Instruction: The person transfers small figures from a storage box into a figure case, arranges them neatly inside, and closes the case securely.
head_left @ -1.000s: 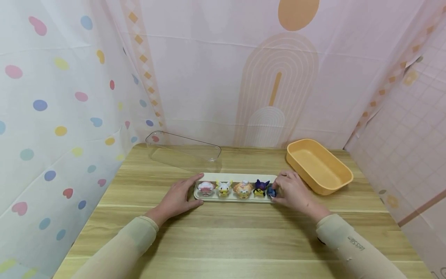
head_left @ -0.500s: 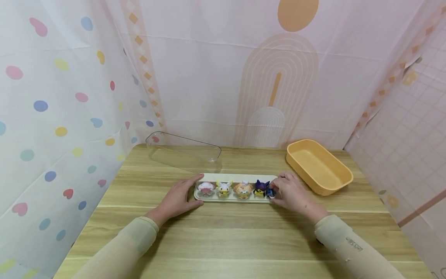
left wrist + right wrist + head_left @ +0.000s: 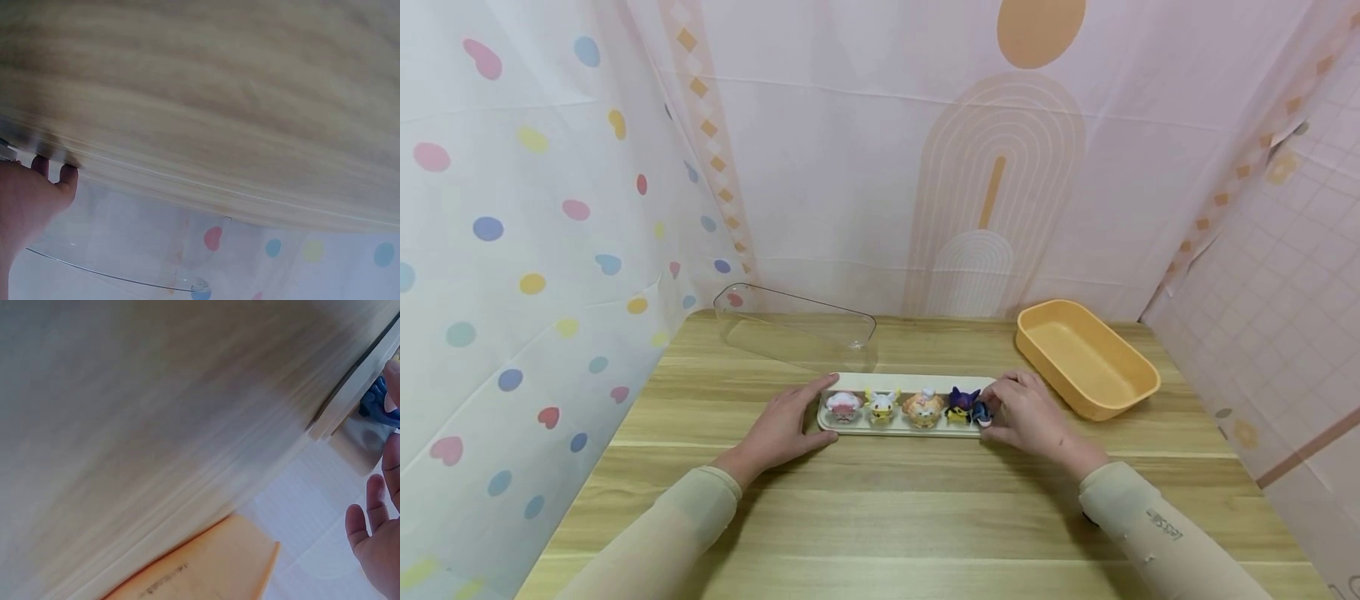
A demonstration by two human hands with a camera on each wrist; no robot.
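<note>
A long cream tray [image 3: 880, 381] lies on the wooden table with a row of small figurines in it. From the left come a pink and white figurine [image 3: 844, 407], a white and yellow figurine [image 3: 882, 407], an orange figurine [image 3: 923, 408] and a purple and yellow figurine [image 3: 961, 406]. My left hand [image 3: 785, 425] grips the tray's left end, thumb at the front edge and fingers at the back corner. At the right end my right hand [image 3: 1028, 412] pinches a dark blue figurine [image 3: 373, 403] close beside the purple one. Part of that blue figurine is hidden by fingers.
Behind the tray at the left stands a clear plastic box [image 3: 797, 329]. An orange-yellow bin [image 3: 1090, 392] stands at the back right, close to my right hand. Patterned curtains [image 3: 835, 167] border the table [image 3: 880, 517] at the back and sides.
The dark blue figurine has moved slightly left toward the purple one and turned in my right hand's fingers. My left hand and the tray have stayed in place.
</note>
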